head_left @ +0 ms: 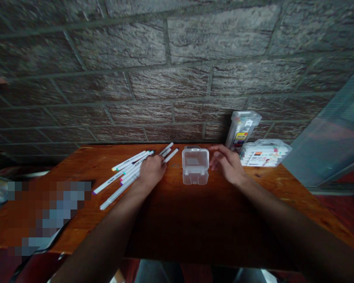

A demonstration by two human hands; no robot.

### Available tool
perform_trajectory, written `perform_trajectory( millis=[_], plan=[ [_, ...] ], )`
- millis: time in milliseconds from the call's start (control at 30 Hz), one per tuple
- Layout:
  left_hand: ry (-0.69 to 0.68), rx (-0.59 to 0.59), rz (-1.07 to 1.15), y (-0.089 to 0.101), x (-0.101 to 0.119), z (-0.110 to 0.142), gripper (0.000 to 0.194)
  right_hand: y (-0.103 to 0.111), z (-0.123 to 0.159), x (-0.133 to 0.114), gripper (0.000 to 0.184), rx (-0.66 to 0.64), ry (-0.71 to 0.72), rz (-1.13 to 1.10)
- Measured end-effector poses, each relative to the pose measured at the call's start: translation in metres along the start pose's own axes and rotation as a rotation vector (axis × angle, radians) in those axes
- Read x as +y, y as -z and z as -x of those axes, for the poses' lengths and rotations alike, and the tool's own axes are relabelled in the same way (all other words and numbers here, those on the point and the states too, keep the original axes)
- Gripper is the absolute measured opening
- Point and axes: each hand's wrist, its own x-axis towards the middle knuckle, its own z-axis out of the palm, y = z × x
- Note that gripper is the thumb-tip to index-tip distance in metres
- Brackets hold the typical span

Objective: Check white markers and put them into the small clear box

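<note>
Left hand (153, 169) is resting over loose white markers (131, 170), which are lying fanned out on the left side of the wooden table (177, 212); fingertips are hiding, so can't tell if it's gripping any. Right hand (228, 165) is hovering just right of the small clear box (195, 177), thumb and fingers spreading apart; box is sitting mid-table, lid standing up. Marker case (265, 153) and tall container (243, 127) are standing farther right.

Two hands (152, 169), at least six loose markers (109, 182), one box (195, 160), two filled cases (265, 154), one table (177, 208)
</note>
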Motion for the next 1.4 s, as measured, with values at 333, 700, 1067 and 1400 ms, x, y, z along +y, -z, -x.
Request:
perform_trajectory(
  millis=[333,700,1067,1400],
  plan=[
    [-0.139,0.374,0.322,0.003,-0.003,-0.007,0.022,0.001,0.0,0.0,0.039,0.024,0.018,0.02],
    [-0.565,0.662,0.583,0.019,0.031,0.032,0.024,0.0,0.011,-0.042,0.047,0.236,0.213,0.02],
    [-0.632,0.598,0.684,0.015,0.038,0.038,0.021,-0.022,0.022,-0.066,0.016,0.307,0.181,-0.062],
    [-0.441,0.402,0.953,0.006,0.035,0.031,0.022,-0.02,0.02,-0.06,0.012,0.316,0.205,-0.216]
  ],
)
